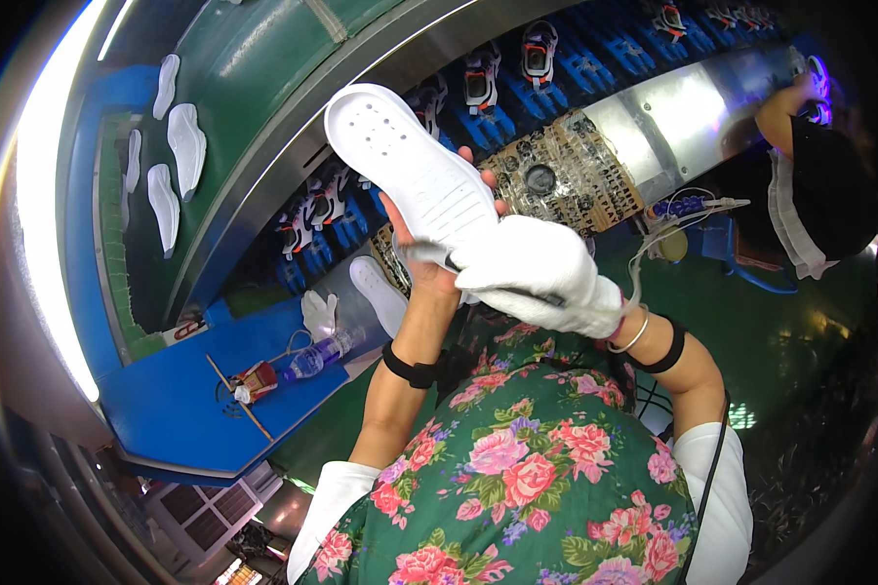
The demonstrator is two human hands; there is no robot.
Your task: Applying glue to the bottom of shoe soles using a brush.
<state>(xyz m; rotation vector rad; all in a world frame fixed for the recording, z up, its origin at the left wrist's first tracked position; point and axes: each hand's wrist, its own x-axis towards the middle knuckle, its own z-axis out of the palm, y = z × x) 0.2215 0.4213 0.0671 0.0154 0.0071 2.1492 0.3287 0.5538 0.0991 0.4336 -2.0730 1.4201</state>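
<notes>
A white shoe sole (410, 175) with small holes at one end is tilted up in front of me. My left hand (424, 258), bare, supports it from beneath, its fingers wrapped round both edges. My right hand (537, 273) wears a white cloth glove and is closed at the sole's lower end. From its fingers sticks a slim, dark, motion-blurred tool (427, 252); I cannot make out its kind. A second white sole (379, 292) lies beyond my left wrist.
Several white soles (187, 151) lie on a green belt (254, 68) at upper left. Shoe uppers (480, 80) stand on blue racks behind a metal ledge (668, 107). The blue table (166, 409) bears a plastic bottle (312, 359). Another person (810, 185) is at right.
</notes>
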